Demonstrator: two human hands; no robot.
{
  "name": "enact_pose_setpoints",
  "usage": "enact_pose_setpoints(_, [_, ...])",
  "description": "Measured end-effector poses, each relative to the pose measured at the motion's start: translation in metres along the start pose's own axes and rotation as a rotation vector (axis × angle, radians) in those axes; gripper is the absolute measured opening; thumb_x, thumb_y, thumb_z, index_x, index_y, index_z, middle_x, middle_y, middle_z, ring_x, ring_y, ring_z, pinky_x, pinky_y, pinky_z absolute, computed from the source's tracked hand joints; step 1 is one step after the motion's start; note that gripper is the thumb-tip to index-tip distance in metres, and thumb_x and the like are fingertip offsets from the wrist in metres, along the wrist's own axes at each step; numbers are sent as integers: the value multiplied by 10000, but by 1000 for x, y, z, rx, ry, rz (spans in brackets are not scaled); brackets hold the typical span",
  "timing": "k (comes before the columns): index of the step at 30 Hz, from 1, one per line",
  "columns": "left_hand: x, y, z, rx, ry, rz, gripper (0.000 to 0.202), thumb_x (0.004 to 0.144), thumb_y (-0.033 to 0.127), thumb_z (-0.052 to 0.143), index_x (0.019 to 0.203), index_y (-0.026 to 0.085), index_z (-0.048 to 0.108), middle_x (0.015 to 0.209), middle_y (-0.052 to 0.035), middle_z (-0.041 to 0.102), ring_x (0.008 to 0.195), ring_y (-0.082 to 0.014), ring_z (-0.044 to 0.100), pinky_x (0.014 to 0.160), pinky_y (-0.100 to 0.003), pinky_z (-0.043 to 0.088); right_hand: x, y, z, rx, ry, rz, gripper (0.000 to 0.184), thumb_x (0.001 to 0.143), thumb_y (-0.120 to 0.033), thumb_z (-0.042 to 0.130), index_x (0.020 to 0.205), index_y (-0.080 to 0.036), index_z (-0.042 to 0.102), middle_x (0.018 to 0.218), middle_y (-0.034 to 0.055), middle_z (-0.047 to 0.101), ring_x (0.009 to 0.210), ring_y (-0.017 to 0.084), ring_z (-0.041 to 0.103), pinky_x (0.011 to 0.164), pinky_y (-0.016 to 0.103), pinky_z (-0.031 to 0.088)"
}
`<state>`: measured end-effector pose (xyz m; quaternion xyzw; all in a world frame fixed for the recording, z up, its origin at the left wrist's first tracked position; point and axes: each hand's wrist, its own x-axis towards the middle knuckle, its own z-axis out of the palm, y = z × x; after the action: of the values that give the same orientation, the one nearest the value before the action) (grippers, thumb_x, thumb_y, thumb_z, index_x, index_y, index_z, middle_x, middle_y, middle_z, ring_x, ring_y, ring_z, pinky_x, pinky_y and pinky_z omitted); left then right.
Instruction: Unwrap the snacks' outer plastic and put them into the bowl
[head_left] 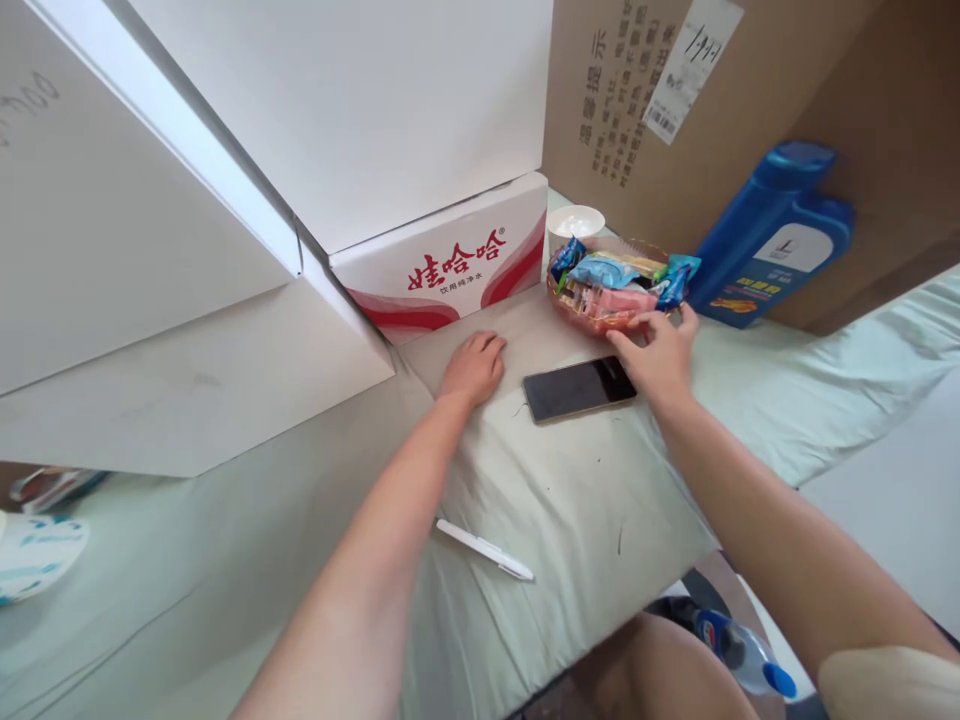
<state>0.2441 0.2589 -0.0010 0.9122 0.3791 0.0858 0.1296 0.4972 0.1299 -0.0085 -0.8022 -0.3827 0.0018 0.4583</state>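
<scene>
My left hand (474, 367) rests palm down on the pale green cloth (570, 480), its fingers loosely curled and holding nothing. My right hand (658, 350) reaches to the near rim of a shallow pinkish basket (600, 318) filled with wrapped snacks (615, 272), its fingertips touching the rim. A dark phone (577, 388) lies face up on the cloth between the two hands, right beside my right hand. A white pen (486, 549) lies on the cloth nearer to me, by my left forearm.
A white and red water carton (450, 262) and large white boxes (225, 200) stand at the left and back. Behind the basket are a white cup (575, 222), a blue detergent bottle (772, 235) and a brown cardboard box (675, 100). A plastic bottle (739, 650) lies below.
</scene>
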Motion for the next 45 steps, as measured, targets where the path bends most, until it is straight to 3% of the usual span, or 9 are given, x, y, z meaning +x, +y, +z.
enact_pose_setpoints(12, [-1, -7, 6, 69, 11, 25, 453, 1000, 192, 425, 1415, 141, 598, 1529, -137, 560, 1464, -268, 464, 1260, -408, 344, 99, -19, 30, -186, -156, 19, 475, 845, -533, 698, 1137, -157, 698, 1607, 296, 298, 1422, 404, 500, 1168, 487, 373])
enact_pose_setpoints(17, [-1, -6, 3, 80, -13, 28, 444, 976, 173, 474, 1402, 165, 599, 1510, -139, 566, 1444, -254, 474, 1246, -402, 353, 141, -41, 58, -191, -400, -20, 786, 815, -326, 739, 1504, -94, 441, 1692, 342, 76, 1499, 410, 419, 1208, 497, 341])
enact_pose_setpoints(20, [1, 0, -3, 106, -50, 11, 431, 985, 180, 460, 1392, 191, 599, 1529, -131, 552, 1448, -275, 464, 1210, -444, 387, 140, -57, 63, -165, -445, -80, 833, 830, -228, 674, 1580, -105, 333, 1694, 320, 152, 1522, 369, 402, 1218, 474, 348])
enact_pose_setpoints(26, [-25, 50, -29, 75, -38, -54, 410, 974, 85, 387, 1285, 170, 641, 1435, -157, 622, 1392, -300, 512, 1172, -496, 384, 4, -62, 3, 54, -536, -570, 596, 824, -209, 572, 1420, -222, 548, 1517, 148, 575, 1429, 304, 542, 1201, 544, 424])
enact_pose_setpoints(32, [-165, 90, -64, -478, 377, -267, 302, 902, 364, 645, 1147, 193, 604, 1150, -92, 670, 1021, -211, 648, 928, -326, 514, -127, -70, -49, 157, -692, -719, 401, 914, -338, 565, 1305, -268, 622, 1405, 141, 671, 1300, 322, 655, 1066, 555, 543])
enact_pose_setpoints(35, [-251, 78, -68, -718, 490, -442, 156, 898, 341, 602, 798, 223, 585, 787, -5, 604, 753, -155, 589, 768, -294, 501, -166, -113, -40, 176, -778, -801, 366, 916, -318, 562, 1271, -279, 643, 1379, 128, 692, 1270, 319, 676, 1052, 544, 551])
enact_pose_setpoints(38, [-313, 52, -64, -944, 573, -535, 126, 825, 291, 663, 924, 214, 677, 849, -4, 658, 772, -135, 614, 799, -285, 514, -202, -170, -21, 178, -875, -890, 347, 909, -307, 556, 1237, -282, 663, 1366, 115, 702, 1264, 315, 679, 1044, 526, 555])
enact_pose_setpoints(41, [-344, 19, -56, -1195, 604, -570, 325, 827, 322, 682, 1127, 198, 671, 868, -5, 697, 730, -124, 644, 755, -275, 531, -237, -231, 7, 167, -937, -973, 328, 905, -294, 545, 1206, -274, 674, 1354, 109, 707, 1254, 306, 683, 1032, 505, 559])
enact_pose_setpoints(45, [-356, -27, -49, -1351, 609, -676, 179, 945, 229, 457, 869, 185, 613, 710, 9, 638, 569, -115, 603, 633, -268, 496, -278, -314, 63, 180, -978, -1095, 299, 893, -257, 528, 1148, -259, 685, 1313, 99, 720, 1220, 290, 691, 1054, 488, 540])
